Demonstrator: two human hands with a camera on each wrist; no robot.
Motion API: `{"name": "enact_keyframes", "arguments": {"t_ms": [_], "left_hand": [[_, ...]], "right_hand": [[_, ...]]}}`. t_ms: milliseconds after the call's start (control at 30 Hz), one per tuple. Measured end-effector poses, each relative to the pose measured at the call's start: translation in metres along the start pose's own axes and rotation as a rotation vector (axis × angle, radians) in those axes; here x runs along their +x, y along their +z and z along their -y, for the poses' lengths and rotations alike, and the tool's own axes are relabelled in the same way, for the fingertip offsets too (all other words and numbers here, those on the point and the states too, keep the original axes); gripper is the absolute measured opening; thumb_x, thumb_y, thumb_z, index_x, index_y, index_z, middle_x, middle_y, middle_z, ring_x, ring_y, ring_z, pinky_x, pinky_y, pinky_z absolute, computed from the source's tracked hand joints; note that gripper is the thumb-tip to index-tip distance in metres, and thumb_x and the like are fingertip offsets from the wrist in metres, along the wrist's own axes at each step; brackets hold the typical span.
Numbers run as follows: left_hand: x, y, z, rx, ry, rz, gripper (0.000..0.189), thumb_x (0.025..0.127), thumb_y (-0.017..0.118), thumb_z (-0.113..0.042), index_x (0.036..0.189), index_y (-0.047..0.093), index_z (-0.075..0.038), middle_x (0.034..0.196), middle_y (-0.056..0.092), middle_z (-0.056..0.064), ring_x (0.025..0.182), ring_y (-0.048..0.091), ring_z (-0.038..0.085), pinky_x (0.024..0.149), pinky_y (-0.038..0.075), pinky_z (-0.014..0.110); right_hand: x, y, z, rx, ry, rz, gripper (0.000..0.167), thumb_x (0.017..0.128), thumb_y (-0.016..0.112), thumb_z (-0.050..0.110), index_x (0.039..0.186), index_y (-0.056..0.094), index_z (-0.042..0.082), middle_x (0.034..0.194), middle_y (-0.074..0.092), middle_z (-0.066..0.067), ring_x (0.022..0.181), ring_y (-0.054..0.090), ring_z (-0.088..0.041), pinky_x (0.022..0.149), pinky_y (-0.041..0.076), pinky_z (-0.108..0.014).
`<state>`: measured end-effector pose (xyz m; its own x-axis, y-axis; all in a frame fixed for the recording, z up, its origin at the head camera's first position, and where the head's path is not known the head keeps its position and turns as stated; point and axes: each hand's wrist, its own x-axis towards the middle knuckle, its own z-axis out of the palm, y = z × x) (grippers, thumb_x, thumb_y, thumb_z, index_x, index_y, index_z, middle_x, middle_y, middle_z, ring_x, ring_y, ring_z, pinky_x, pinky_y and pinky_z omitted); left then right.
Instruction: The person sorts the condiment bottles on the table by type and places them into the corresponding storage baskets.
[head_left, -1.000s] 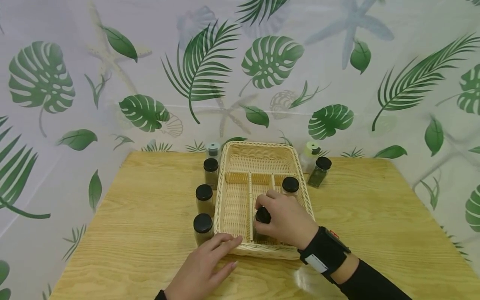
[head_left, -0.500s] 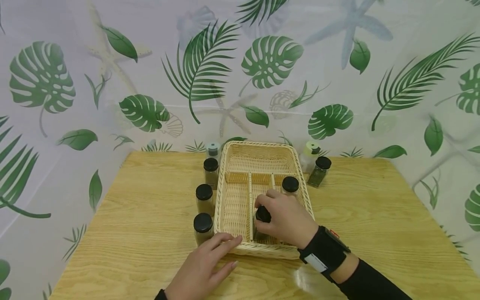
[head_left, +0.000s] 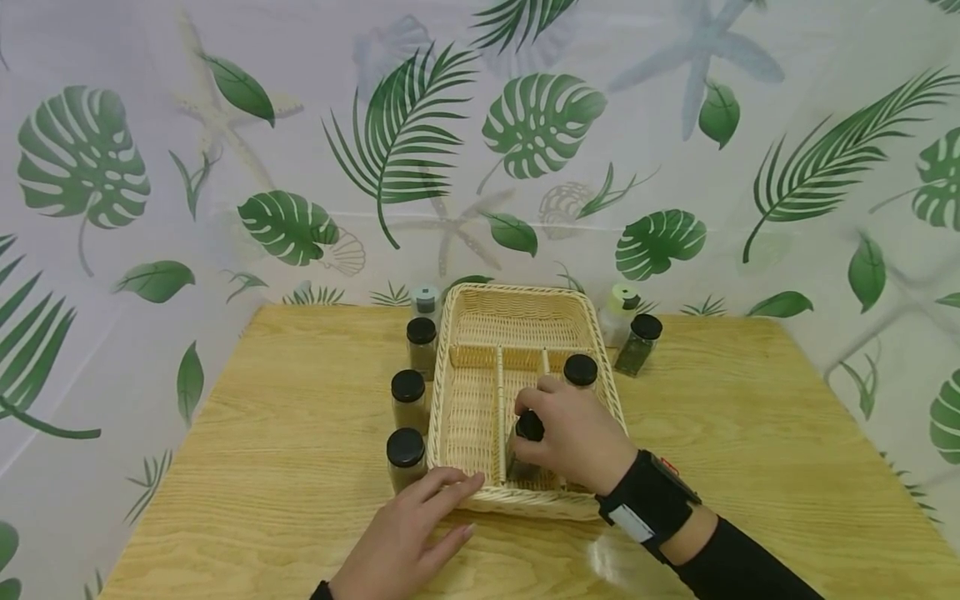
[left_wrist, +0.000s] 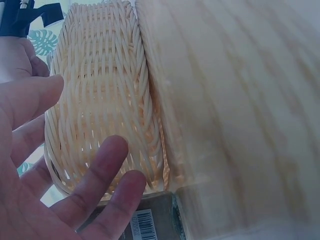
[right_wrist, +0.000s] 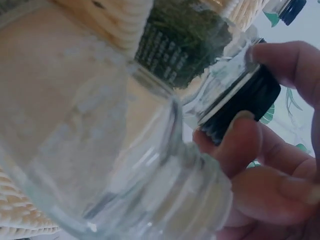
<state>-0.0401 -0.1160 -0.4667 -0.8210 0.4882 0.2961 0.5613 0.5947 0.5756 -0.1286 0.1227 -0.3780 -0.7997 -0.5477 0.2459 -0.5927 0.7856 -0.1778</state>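
Note:
My right hand (head_left: 576, 433) grips a glass spice jar (head_left: 522, 467) by its black lid (right_wrist: 245, 102). The jar stands in the middle front compartment of the wicker basket (head_left: 525, 498); the right wrist view shows dark green dried herbs inside it. A second jar (right_wrist: 100, 115), with pale contents, looms in the foreground of that view. Behind my right hand, another black-lidded jar (head_left: 581, 372) sits in the right compartment. My left hand (head_left: 408, 525) rests its extended fingers against the basket's front left corner, near a jar with a barcode label (left_wrist: 145, 225).
Left of the basket is a row of black-lidded jars (head_left: 409, 400), with a pale-topped bottle (head_left: 425, 302) at its far end. On the right stand a yellow-green-topped bottle (head_left: 619, 317) and a jar of green herbs (head_left: 637, 346). All are on a wooden table (head_left: 315, 433).
My right hand and the jar it holds have shifted very slightly to the right within the compartment. My left hand has stayed in place.

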Motion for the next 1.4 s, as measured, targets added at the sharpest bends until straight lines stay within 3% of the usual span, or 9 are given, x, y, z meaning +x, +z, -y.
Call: {"name": "enact_keyframes", "arguments": {"t_ms": [400,567,833,933,1167,1400], "left_hand": [[0.000,0.001,0.000,0.004,-0.026,0.011,0.051,0.098,0.066,-0.034,0.146,0.053,-0.027,0.131,0.054,-0.011,0.109,0.059,0.008,0.086,0.054,0.031],[0.000,0.002,0.000,-0.007,-0.007,0.008,0.051,0.098,0.065,-0.032,0.147,0.052,-0.026,0.132,0.054,-0.010,0.108,0.060,0.008,0.085,0.055,0.030],[-0.001,0.003,0.000,0.007,0.018,-0.004,0.052,0.098,0.066,-0.031,0.148,0.050,-0.025,0.131,0.054,-0.009,0.109,0.060,0.010,0.086,0.055,0.032],[-0.001,0.002,0.000,0.003,0.003,0.003,0.052,0.099,0.065,-0.032,0.148,0.050,-0.026,0.132,0.054,-0.010,0.110,0.060,0.010,0.085,0.055,0.032],[-0.002,0.003,0.000,-0.007,0.002,-0.007,0.053,0.098,0.066,-0.031,0.149,0.049,-0.027,0.131,0.054,-0.011,0.108,0.060,0.009,0.083,0.055,0.030],[-0.001,0.003,0.001,0.001,-0.012,-0.002,0.054,0.097,0.067,-0.032,0.148,0.050,-0.028,0.132,0.053,-0.012,0.110,0.059,0.006,0.086,0.054,0.030]], "right_hand": [[-0.002,-0.008,-0.005,0.060,0.015,0.007,0.036,0.080,0.083,0.040,0.101,0.073,0.014,0.093,0.065,0.000,0.068,0.054,-0.008,0.060,0.048,-0.025],[-0.006,-0.016,-0.013,0.075,-0.001,-0.044,0.036,0.082,0.081,0.041,0.104,0.072,0.014,0.094,0.065,0.001,0.080,0.062,-0.013,0.067,0.052,-0.029],[-0.022,-0.033,-0.032,0.077,0.002,-0.142,0.034,0.084,0.080,0.043,0.106,0.071,0.018,0.094,0.065,0.004,0.080,0.065,-0.010,0.063,0.052,-0.027],[-0.030,-0.037,-0.041,0.067,0.033,-0.146,0.034,0.083,0.081,0.042,0.107,0.071,0.019,0.096,0.067,0.003,0.081,0.065,-0.012,0.060,0.050,-0.025],[-0.045,-0.048,-0.068,0.007,0.147,-0.105,0.039,0.086,0.076,0.045,0.114,0.070,0.019,0.096,0.066,-0.002,0.062,0.053,-0.005,0.057,0.046,-0.027],[-0.054,-0.056,-0.098,-0.041,0.180,-0.110,0.040,0.089,0.074,0.045,0.116,0.069,0.016,0.105,0.068,-0.008,0.074,0.066,-0.020,0.060,0.053,-0.038]]}}
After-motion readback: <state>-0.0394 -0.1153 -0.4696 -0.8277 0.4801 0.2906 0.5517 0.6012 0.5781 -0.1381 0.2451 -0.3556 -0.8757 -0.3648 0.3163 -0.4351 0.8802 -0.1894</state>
